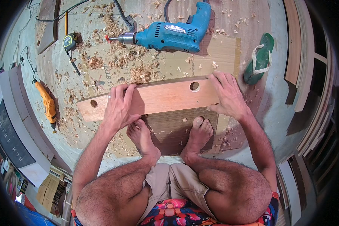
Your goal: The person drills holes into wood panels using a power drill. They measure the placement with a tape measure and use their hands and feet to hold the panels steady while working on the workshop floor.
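Note:
A long reddish wooden board [165,95] with a round hole towards each end lies across in front of my feet. My left hand [118,105] grips it left of the middle, fingers over the far edge and thumb at the near edge. At its right end my right hand [226,93] has the fingers over the far corner and the thumb by the near edge. Beneath the board's near side is a dark brown wooden panel [169,132], with my bare feet on it. Beyond the board rests a blue corded power drill [173,34], its chuck pointing left.
Curly wood shavings [141,71] litter the flattened cardboard [177,64]. At the left are a tape measure [69,42] and a yellow power tool [47,103]. A green flip-flop [258,62] lies at the right, near long planks [305,49]. Another drilled board [48,28] sits far left.

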Action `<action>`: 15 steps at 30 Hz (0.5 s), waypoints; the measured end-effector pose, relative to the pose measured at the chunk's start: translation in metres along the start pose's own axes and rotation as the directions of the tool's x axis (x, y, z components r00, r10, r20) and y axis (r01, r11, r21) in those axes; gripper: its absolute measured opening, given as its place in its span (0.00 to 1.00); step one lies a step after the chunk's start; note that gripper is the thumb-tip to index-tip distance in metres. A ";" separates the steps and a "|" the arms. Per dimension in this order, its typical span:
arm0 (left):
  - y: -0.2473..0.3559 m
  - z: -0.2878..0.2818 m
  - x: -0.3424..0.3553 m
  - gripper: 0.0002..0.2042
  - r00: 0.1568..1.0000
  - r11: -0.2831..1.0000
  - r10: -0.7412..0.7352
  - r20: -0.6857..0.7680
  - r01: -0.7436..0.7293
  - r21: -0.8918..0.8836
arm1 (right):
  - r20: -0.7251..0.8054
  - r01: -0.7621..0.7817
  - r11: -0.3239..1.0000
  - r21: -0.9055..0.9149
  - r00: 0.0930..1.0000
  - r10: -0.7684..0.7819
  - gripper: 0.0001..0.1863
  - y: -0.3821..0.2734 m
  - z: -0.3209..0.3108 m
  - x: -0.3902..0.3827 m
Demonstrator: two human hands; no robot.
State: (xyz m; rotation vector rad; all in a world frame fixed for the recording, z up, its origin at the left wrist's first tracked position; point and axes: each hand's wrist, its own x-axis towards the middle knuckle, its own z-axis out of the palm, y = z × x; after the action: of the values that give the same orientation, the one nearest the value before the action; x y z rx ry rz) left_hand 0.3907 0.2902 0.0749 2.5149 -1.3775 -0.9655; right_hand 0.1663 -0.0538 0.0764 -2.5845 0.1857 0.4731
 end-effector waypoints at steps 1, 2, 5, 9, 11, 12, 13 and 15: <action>0.000 0.000 0.000 0.58 1.000 1.000 0.002 -0.001 -0.002 0.004 | 0.003 -0.002 1.000 -0.002 1.000 0.002 0.55 0.000 0.000 0.000; 0.000 -0.001 0.000 0.58 1.000 1.000 0.001 0.001 -0.001 0.003 | 0.005 -0.004 1.000 -0.004 1.000 0.004 0.55 -0.001 -0.001 0.000; -0.002 -0.004 -0.002 0.58 1.000 1.000 0.008 -0.003 -0.008 0.005 | -0.006 0.015 1.000 0.004 1.000 -0.015 0.55 -0.002 -0.002 0.003; -0.012 0.005 -0.011 0.60 0.998 0.999 0.033 -0.060 -0.034 -0.016 | -0.032 0.033 0.999 0.020 0.999 -0.033 0.56 0.003 0.004 0.000; -0.023 0.002 -0.018 0.60 0.997 0.999 0.030 -0.071 -0.030 -0.009 | -0.010 0.009 1.000 0.029 1.000 -0.009 0.56 0.001 0.001 0.001; -0.030 0.002 -0.022 0.60 0.998 1.000 0.024 -0.060 -0.024 0.001 | 0.005 -0.009 1.000 0.022 1.000 0.009 0.56 0.001 -0.001 0.000; -0.037 0.002 -0.026 0.60 0.999 1.000 0.019 -0.049 -0.018 0.011 | 0.007 -0.011 1.000 0.010 1.000 0.011 0.57 0.002 0.000 0.001; -0.045 -0.002 -0.031 0.60 0.999 1.000 0.021 -0.034 -0.021 0.011 | 0.010 -0.017 1.000 0.007 1.000 0.017 0.57 0.001 0.000 0.001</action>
State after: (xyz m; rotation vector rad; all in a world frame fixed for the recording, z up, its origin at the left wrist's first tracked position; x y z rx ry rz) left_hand 0.4124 0.3403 0.0740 2.5069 -1.4002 -0.9100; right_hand 0.1664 -0.0549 0.0753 -2.5750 0.2054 0.4904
